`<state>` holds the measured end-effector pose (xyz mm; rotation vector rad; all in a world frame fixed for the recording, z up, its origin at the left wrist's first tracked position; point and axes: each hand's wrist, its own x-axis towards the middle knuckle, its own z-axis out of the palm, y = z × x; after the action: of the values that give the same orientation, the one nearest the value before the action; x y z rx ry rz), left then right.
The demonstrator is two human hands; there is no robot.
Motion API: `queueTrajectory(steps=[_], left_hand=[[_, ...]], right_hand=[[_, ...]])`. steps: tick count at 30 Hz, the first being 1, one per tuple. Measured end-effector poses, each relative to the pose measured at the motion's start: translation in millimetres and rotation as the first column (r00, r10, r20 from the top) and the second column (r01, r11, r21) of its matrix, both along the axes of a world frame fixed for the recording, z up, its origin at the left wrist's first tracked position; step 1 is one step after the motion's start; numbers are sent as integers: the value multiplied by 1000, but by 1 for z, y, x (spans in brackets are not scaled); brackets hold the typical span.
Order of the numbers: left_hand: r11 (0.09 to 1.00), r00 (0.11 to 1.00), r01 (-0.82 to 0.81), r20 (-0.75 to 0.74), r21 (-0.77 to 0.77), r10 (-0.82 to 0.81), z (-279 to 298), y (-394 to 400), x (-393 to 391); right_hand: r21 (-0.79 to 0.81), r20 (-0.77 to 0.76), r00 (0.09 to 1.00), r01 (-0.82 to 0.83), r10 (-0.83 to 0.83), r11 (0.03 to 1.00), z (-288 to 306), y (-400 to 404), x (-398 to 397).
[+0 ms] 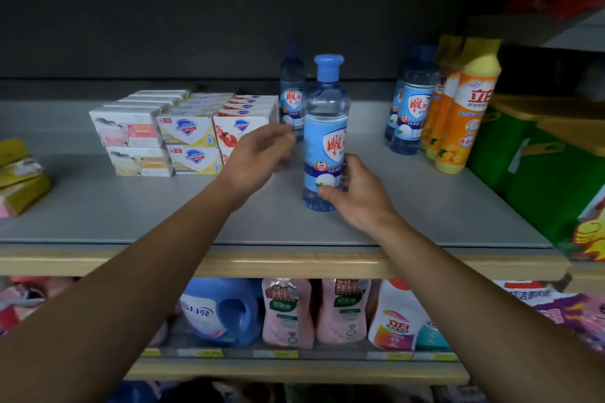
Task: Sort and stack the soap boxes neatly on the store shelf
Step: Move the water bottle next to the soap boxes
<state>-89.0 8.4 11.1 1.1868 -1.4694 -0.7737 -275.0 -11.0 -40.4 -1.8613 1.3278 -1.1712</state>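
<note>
Gripping a blue bottle (324,141) low w/ right hand (357,196), left hand (262,150) hovers, fingers loosely apart, by soap boxes (183,131) stacked mid-shelf (131,216). Boxes likely light, stiff card; best held by long sides.

Counting what's showing: two hands, left hand (258,154) and right hand (357,196), sitting mid-frame. Six soap box (188,132) fronts facing out left of centre, two tiers of three; rows behind too blurred to count. Four clear blue dish-soap bottles (325,134) standing centre and right. At least two orange detergent bottles (465,108) standing at right. Two pink refill pouches (286,314) sitting lower centre.
</note>
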Motion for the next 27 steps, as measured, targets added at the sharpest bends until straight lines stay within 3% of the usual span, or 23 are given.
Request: queueTrajectory(steps=[2, 4, 7, 13, 21, 27], left_hand=[[997, 954, -75, 292, 1, 71, -16, 3, 22], [987, 819, -162, 558, 0, 134, -30, 6, 42], [975, 614, -211, 767, -69, 187, -43, 8, 66], [976, 504, -214, 851, -43, 148, -54, 5, 75], [970, 476, -208, 853, -126, 213, -64, -5, 81], [966, 518, -232, 826, -111, 220, -71, -13, 86]], right_hand=[[-21, -23, 999, 48, -48, 999, 1, -7, 5], [-32, -49, 996, 78, -80, 996, 2, -16, 11], [-44, -76, 990, 116, -119, 992, 3, -33, 22], [-31, -106, 982, 154, -157, 988, 2, -77, 46], [-20, -84, 983, 162, -163, 987, 1, -147, 87], [-13, -74, 982, 175, -175, 984, 0, -177, 102]])
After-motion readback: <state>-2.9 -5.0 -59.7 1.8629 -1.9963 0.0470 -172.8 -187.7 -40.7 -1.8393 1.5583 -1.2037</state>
